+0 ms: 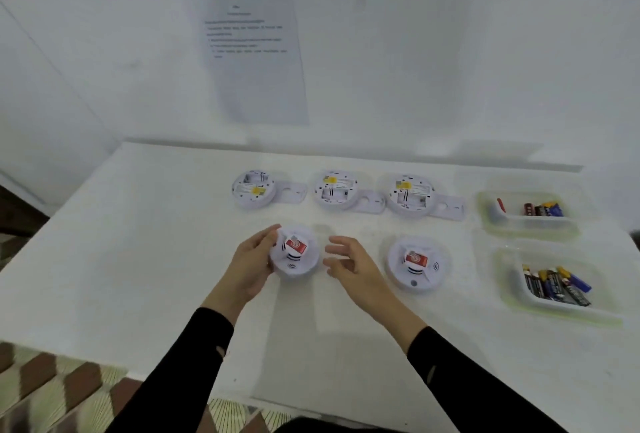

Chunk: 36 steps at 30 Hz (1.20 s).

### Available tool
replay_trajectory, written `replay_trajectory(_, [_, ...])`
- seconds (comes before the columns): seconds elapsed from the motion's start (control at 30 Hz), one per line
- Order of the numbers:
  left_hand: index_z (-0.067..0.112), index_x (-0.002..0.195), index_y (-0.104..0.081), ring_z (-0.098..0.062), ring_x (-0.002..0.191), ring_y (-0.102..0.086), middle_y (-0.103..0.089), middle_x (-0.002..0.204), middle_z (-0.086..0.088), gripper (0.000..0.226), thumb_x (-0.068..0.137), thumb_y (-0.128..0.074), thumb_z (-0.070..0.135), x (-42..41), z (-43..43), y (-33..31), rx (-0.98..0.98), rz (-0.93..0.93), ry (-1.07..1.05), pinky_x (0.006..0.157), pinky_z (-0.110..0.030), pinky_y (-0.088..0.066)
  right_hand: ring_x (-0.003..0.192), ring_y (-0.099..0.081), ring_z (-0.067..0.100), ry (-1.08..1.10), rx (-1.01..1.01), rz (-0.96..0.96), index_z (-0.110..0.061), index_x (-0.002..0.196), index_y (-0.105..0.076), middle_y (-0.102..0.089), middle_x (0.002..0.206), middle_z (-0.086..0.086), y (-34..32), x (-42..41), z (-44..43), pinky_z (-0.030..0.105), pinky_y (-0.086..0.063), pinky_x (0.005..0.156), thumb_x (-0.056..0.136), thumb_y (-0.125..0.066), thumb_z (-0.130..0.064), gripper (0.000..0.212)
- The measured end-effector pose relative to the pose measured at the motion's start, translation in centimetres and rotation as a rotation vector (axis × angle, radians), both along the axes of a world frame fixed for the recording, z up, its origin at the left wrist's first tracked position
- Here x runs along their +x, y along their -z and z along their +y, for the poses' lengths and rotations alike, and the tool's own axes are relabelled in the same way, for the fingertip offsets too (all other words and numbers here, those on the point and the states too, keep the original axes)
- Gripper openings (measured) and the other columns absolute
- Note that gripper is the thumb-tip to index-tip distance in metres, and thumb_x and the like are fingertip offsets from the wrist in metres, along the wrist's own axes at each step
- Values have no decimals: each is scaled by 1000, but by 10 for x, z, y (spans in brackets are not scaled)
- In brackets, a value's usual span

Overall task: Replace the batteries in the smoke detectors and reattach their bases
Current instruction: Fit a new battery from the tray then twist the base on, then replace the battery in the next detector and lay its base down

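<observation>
A white smoke detector [298,261] with a red label lies face up on the white table [138,259]. My left hand [251,264] grips its left side. My right hand [349,266] hovers just right of it, fingers apart, holding nothing. A second face-up detector [415,264] lies further right. Along the back, three detectors lie upside down with their battery bays showing [254,188] [336,188] [410,195]. A loose base plate sits beside each of them [291,191] [372,205] [448,209].
Two clear tubs stand at the right: the far one [498,224] holds a few batteries [543,209], the near one [509,294] holds several batteries [557,285]. Printed sheets [252,51] hang on the wall behind. The table's front edge is near my arms.
</observation>
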<state>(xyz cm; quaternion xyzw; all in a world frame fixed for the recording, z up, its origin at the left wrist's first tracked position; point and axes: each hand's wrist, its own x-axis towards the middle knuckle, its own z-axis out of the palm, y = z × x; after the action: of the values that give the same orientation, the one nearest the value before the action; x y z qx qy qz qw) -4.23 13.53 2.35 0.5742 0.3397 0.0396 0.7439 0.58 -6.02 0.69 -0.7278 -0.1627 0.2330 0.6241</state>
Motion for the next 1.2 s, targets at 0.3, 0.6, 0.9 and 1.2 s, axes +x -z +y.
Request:
replay_trajectory(0.3, [10, 114, -66, -27, 103, -63, -69, 111, -12, 49, 104, -34, 46, -10, 19, 4, 433, 254, 142, 92, -39, -49, 109, -61, 14, 167, 33, 144, -28, 120, -55, -64, 117, -5, 11, 1, 44, 36, -49, 100, 97, -53, -12, 28])
replay_trajectory(0.6, [10, 75, -72, -28, 82, -70, -72, 83, -8, 60, 106, -31, 40, -20, 47, 4, 370, 325, 186, 91, -36, -53, 115, -58, 7, 248, 108, 178, -23, 118, -57, -62, 122, -4, 6, 22, 80, 30, -45, 103, 102, -44, -14, 22])
replay_trajectory(0.9, [4, 126, -50, -27, 113, -57, -53, 129, -11, 60, 82, -80, 34, 33, 107, 13, 696, 106, 58, 94, -37, -47, 111, -60, 9, 276, 52, 123, -20, 107, -64, -65, 116, -4, 2, 32, 81, 29, -46, 103, 100, -42, -8, 25])
replay_trajectory(1.2, [9, 145, -37, -30, 134, -44, -47, 145, -10, 132, 40, -89, 70, 84, 133, 43, 765, 79, 187, 111, -51, -38, 134, -42, 17, -93, -644, -687, -17, 130, -57, -53, 139, 1, -18, 83, 138, 32, -22, 117, 94, -45, -4, 40])
